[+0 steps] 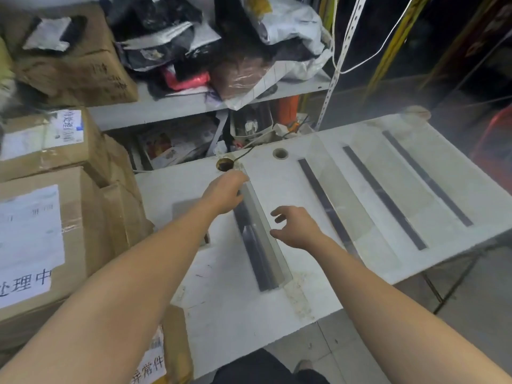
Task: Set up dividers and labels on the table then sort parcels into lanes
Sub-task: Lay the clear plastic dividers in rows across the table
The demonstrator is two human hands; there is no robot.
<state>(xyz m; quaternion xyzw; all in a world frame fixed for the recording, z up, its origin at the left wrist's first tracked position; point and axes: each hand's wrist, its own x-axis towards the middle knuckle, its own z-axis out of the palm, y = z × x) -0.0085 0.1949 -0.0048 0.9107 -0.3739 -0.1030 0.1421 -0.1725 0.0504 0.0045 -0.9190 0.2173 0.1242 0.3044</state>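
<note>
A white table (230, 309) carries clear acrylic dividers, each standing on a dark base strip. My left hand (224, 194) grips the top edge of the leftmost divider (263, 245) near its far end. My right hand (297, 227) hovers just right of that divider, fingers loosely spread, holding nothing. Three more dividers stand to the right: a second divider (332, 195), a third divider (385, 198) and a fourth divider (426, 177). No labels show on the table top.
Taped cardboard boxes (41, 239) with paper labels are stacked left of the table. A shelf (177, 105) behind holds several bagged parcels (221, 48). Two round cable holes (280, 153) sit at the table's far edge. A red stool (496, 139) stands at the far right.
</note>
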